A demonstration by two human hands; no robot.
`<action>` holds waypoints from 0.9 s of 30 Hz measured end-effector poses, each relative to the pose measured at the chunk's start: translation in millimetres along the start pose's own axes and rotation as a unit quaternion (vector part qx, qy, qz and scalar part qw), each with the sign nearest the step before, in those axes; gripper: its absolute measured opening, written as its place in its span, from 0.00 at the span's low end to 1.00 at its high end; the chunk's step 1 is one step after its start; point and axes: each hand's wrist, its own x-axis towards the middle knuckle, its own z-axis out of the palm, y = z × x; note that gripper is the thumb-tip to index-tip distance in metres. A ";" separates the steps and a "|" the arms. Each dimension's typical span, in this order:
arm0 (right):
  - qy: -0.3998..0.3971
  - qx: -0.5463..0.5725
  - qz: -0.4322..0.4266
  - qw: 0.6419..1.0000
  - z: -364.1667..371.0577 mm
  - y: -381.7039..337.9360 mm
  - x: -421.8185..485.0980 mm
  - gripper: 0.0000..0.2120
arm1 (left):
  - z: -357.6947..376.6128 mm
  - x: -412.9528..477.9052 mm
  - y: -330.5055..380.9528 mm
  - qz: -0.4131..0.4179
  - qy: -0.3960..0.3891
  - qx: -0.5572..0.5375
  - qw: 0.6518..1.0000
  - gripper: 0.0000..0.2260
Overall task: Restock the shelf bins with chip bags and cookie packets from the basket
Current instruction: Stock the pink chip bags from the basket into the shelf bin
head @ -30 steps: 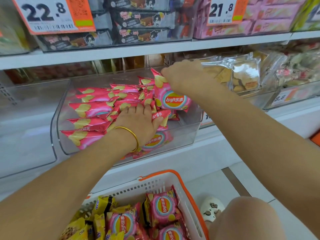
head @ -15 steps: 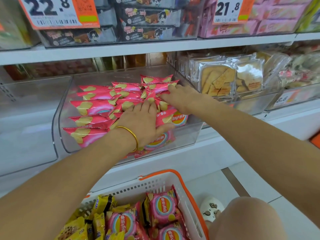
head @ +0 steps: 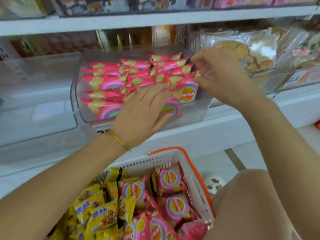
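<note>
A clear plastic shelf bin [head: 199, 111] sits on the middle shelf, and it is packed with glossy pink chip bags [head: 103, 82] standing on edge in rows, sealed crimps up, so that many fit side by side. The left hand [head: 143, 108], a thin gold bangle [head: 119, 140] at its wrist, lies flat and open over the near bags on the right side of the bin, fingers spread and gripping nothing. It looks like a brace, pressing the row down and back so the bags do not tip forward over the low front wall.

The right hand [head: 223, 78] is at the bin's far right corner, fingertips pinched on the crimped top edge of the last pink bag [head: 187, 87], whose round logo faces out through the front. The pinch at the corner suggests the bag is being squared up and tucked into line against the bin's right wall; motion blur hides how firmly it is held.

To the right, a neighbouring clear bin holds transparent cookie packets [head: 242, 49]. To the left, another clear bin [head: 43, 94] appears empty, though the view is blurred.

Near the person, below the shelf, a white plastic basket with an orange rim [head: 188, 155] holds more pink chip bags [head: 176, 205] on its right and yellow cookie packets [head: 102, 215] on its left, close under both arms for short reaches. Much stock is left there, so restocking seems far from done.
</note>
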 end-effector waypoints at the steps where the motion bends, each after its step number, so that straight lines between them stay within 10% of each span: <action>1: 0.020 0.049 -0.017 0.998 -2.7 -18.0 -23.7 0.13 | 0.3 -21.6 2.4 0.019 0.026 -0.005 0.999 0.19; 9: -0.490 0.014 -0.037 0.871 189.6 -72.7 -103.1 0.15 | 35.8 -161.9 -13.1 -0.078 -0.208 -0.065 0.973 0.13; 14: -0.524 -0.048 -0.059 0.848 287.8 -82.6 -130.0 0.34 | 46.7 -194.5 -21.4 -0.195 -0.211 -0.144 0.947 0.16; 20: -0.556 -0.078 0.001 0.828 298.0 -84.1 -124.4 0.33 | 50.3 -196.6 -25.0 -0.263 -0.207 -0.167 0.927 0.10; 27: -0.433 -0.019 0.143 0.889 209.8 -48.0 -116.6 0.32 | 48.6 -176.2 -6.7 -0.374 -0.197 -0.268 0.866 0.19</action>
